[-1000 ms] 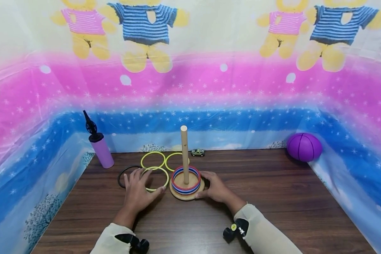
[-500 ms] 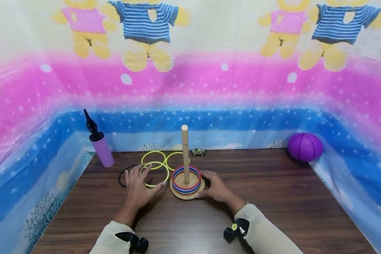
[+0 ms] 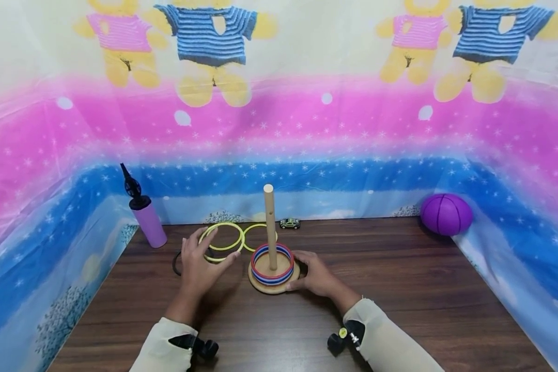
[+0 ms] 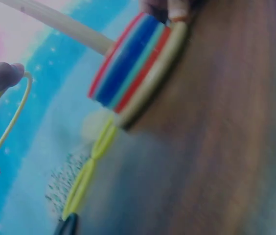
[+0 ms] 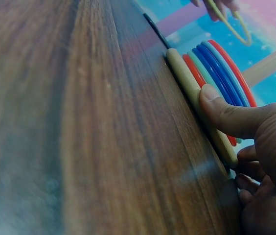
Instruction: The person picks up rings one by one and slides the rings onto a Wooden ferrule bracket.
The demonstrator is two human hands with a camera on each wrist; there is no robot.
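Note:
My left hand (image 3: 199,271) pinches a yellow ring (image 4: 16,117) between thumb and fingers, raised above the table in both wrist views. To its right, an upright wooden peg (image 3: 270,222) rises from a round wooden base (image 3: 270,291). Around the peg's foot lies a stack of coloured rings (image 5: 219,73), red on top with blue, green and red below. My right hand (image 3: 317,276) grips the base's right edge, its thumb pressed near the lowest ring in the right wrist view. Behind the left hand, two yellow rings (image 3: 253,226) and a black ring (image 3: 176,265) lie on the table.
A small toy car (image 3: 290,223) stands at the table's back edge behind the peg. At the back left is a purple hand pump (image 3: 150,225) with a black nozzle. A purple ball (image 3: 446,214) sits at the back right corner. Printed cloth surrounds the table (image 3: 400,289).
My left hand has lifted the nearest yellow ring, which now overlaps the rings behind it in the head view. My right hand stays on the base.

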